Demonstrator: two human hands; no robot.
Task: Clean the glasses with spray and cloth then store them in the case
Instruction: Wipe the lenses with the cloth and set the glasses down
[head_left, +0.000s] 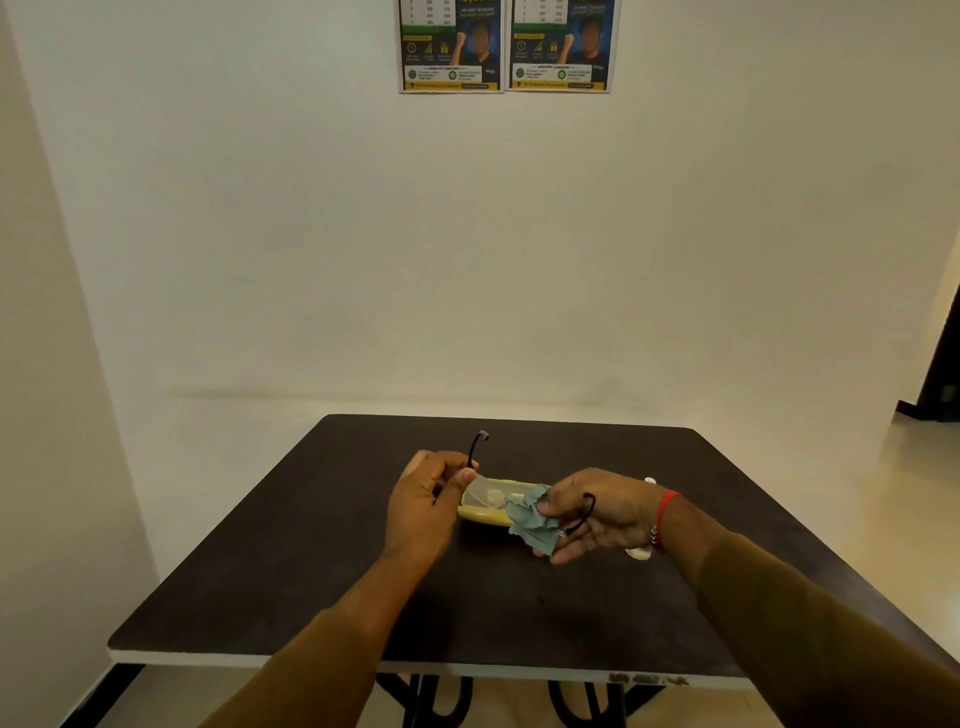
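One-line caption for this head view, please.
Over a dark table, left hand holds black-templed glasses while right hand wipes a lens with grey-green cloth, above a yellow case.

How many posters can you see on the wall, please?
2: the left poster and the right poster hang side by side at the top of the wall, their upper parts cut off by the frame.

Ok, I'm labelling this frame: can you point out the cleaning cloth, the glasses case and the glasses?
cleaning cloth (530, 522): head view, on the crumpled grey-green fabric at the right hand's fingertips.
glasses case (480, 514): head view, on the yellow near rim.
glasses (485, 493): head view, on the clear lens.
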